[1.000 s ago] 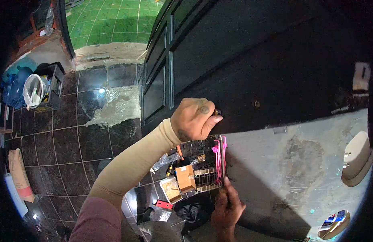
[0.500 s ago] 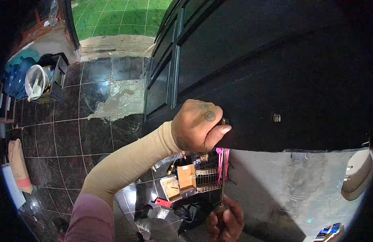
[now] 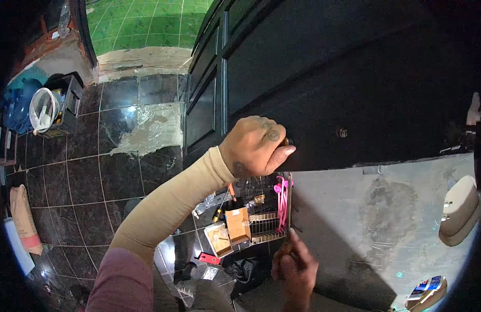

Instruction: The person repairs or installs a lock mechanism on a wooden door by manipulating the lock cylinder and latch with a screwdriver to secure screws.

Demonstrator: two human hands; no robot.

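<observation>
Against a black door (image 3: 328,78), a slip was the chief risk

From twelve to three o'clock the door filled the view; any swing could have knocked both hands off line. Just by the centre, the left hand (image 3: 256,148) was curled in a fist at its face. At five o'clock the right hand (image 3: 296,265) was pinched narrow around a thin tool (image 3: 289,208). Between five and six lay a wire rack (image 3: 265,224), where anything dropped might have lodged. The tool pointed to twelve, its tip near the door's edge; a loose pinch could have let it skid and scratch. Towards three o'clock sat a metal fitting (image 3: 342,133). Smallest was the brassy piece (image 3: 287,141) in the left fist, mostly hidden; poorly seated, it could have twisted free.
</observation>
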